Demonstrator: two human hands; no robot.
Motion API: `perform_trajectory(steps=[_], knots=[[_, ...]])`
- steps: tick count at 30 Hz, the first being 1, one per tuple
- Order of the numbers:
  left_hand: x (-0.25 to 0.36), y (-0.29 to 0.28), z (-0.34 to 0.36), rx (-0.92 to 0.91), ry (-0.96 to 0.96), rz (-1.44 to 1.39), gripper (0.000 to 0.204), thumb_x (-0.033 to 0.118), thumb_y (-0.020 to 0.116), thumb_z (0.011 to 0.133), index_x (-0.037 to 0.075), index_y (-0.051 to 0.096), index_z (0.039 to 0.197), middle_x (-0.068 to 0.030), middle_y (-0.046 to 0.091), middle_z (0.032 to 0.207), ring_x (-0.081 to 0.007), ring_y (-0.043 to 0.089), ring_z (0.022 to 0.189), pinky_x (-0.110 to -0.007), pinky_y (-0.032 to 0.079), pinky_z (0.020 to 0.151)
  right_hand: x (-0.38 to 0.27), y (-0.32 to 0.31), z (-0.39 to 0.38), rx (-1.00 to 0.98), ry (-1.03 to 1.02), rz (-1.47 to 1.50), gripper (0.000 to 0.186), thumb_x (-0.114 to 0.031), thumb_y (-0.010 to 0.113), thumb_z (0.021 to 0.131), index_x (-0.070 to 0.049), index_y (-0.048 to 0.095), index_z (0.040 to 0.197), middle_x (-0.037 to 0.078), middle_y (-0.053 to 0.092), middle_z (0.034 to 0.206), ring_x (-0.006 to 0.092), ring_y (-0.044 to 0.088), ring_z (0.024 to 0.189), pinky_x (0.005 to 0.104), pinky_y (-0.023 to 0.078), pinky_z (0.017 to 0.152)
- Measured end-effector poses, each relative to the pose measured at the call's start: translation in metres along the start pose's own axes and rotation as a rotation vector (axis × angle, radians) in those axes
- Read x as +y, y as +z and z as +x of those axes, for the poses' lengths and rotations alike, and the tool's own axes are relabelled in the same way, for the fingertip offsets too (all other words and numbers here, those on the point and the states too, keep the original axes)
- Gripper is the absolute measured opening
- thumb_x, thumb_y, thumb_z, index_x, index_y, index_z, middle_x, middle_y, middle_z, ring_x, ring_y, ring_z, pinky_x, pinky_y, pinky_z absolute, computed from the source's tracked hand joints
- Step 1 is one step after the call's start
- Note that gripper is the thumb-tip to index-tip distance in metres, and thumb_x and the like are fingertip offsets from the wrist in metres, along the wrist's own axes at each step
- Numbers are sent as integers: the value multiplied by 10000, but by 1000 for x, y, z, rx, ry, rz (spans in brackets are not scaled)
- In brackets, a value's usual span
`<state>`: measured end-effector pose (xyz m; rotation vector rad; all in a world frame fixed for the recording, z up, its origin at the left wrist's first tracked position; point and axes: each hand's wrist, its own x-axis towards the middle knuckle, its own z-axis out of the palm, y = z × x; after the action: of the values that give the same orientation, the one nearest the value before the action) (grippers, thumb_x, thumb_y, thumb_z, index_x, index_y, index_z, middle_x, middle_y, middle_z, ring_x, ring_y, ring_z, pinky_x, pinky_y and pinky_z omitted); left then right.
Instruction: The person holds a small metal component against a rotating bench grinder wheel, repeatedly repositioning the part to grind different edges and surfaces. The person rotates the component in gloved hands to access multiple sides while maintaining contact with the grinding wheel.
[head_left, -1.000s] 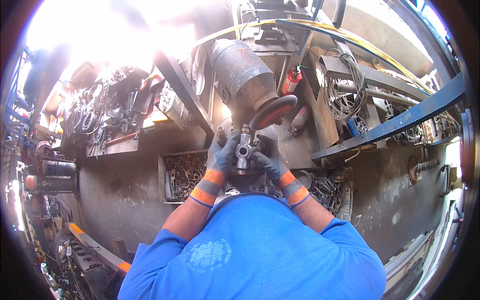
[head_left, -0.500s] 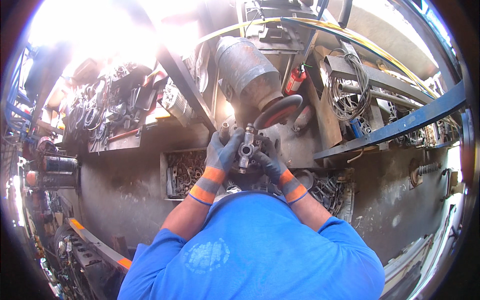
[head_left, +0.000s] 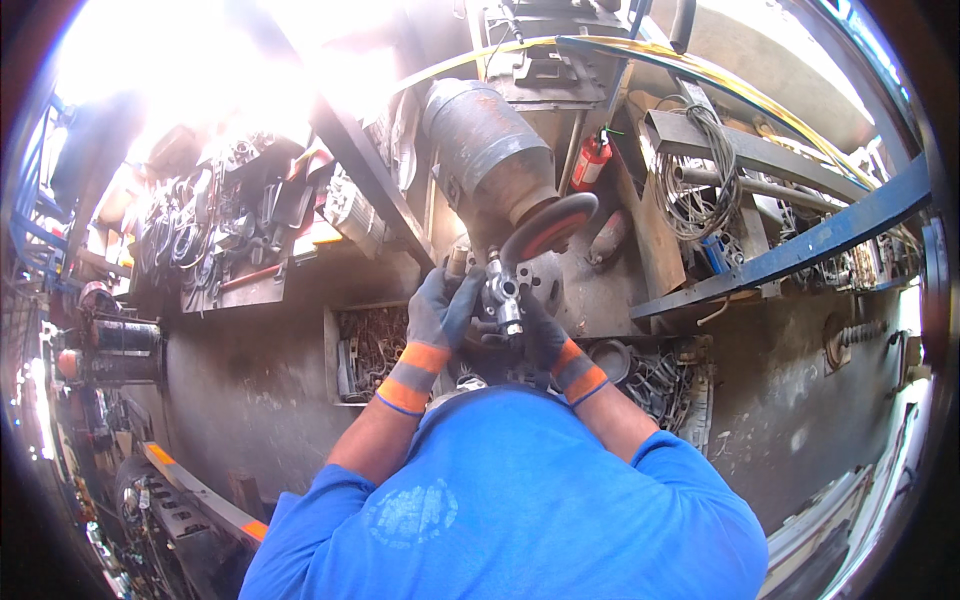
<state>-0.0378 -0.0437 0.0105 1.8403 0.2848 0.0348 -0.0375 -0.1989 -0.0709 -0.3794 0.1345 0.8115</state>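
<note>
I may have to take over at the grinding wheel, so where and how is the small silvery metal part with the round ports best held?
Probably by its two flanks, one gloved hand per side, as now: the left hand wraps the left side and the right hand cups the lower right of the small silvery metal part. Its lumpy body offers grip there, and that keeps fingers below the dark grinding wheel with the red face.

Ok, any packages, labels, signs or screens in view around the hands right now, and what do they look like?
No screens, signs or packages show clearly.
Fire extinguisher: upper centre, behind the grinding wheel; small red cylinder, any label too small to tell.
Blue shirt: bottom centre; faint round pale print.
Left hand and right hand: grey gloves with orange cuffs, holding a metal part with no visible label.
</note>
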Motion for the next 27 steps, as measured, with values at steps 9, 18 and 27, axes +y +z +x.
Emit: perform_trajectory(steps=[9,18,27], knots=[[-2,-5,-16,82,236,245,210,216,685,897,33,590,859,-6,612,710,-49,526,633,-230,458,565,-16,77,-37,72,-221,-357,323,-282,613,917,-75,568,1161,44,632,1008,119,603,851,273,503,773],[-7,-8,-26,124,415,442,252,237,740,840,34,592,848,-72,601,650,-104,533,586,-296,471,560,-3,44,-12,84,-381,-933,211,-182,588,876,-46,581,1038,14,605,886,103,544,787,312,483,686],[9,-13,-19,145,531,546,314,278,766,809,37,572,754,-110,552,619,-207,530,534,-350,446,520,-7,64,-15,58,-421,-957,258,-238,536,873,-25,590,1008,64,613,909,136,558,839,326,482,753]])
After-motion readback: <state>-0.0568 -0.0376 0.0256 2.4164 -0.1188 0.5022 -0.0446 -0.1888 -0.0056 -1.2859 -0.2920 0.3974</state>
